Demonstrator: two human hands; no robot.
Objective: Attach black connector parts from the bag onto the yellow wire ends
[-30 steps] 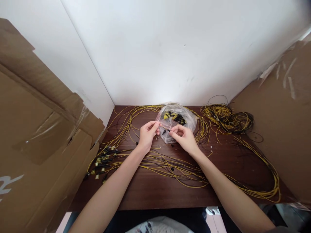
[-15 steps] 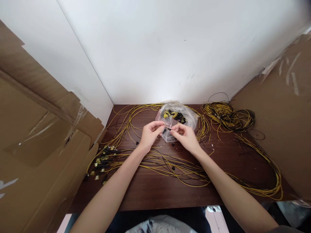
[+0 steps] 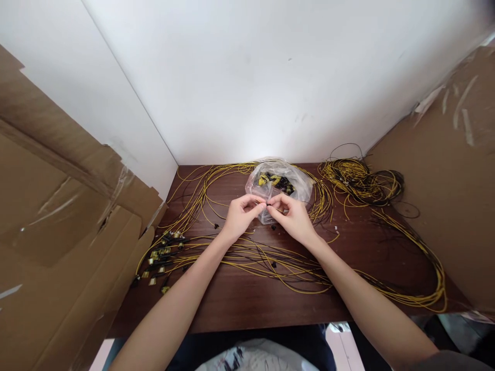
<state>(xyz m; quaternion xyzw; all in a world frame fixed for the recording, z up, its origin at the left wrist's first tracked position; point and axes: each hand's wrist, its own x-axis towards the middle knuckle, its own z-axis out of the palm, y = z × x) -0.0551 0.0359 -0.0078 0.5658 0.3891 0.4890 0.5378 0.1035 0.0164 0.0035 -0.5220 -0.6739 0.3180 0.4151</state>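
Pinched at the fingertips, my left hand [image 3: 242, 214] holds a thin wire whose end is mostly hidden by the fingers. My right hand [image 3: 292, 215] is closed on a small black part [image 3: 268, 205], and the fingertips of both hands nearly meet at it. Just behind them lies a clear plastic bag [image 3: 303, 186], its mouth showing black and yellow pieces [image 3: 284, 183]. Beneath my forearms a bundle of yellow and black wires [image 3: 251, 260] runs across the brown table [image 3: 263, 312]. Clear-yellow and black connectors [image 3: 160, 257] cluster at its left end.
A tangled coil of yellow and black wire [image 3: 348, 178] sits at the back right. Another looped bundle [image 3: 436, 281] curves near the right edge. Cardboard walls [image 3: 58, 247] flank the table, with a white panel [image 3: 266, 93] behind. A few small black bits [image 3: 274, 264] lie loose.
My hands have come closer, bringing the wire and the black part together at the fingertips. The view has shifted slightly; the bag and bundles stay in place.
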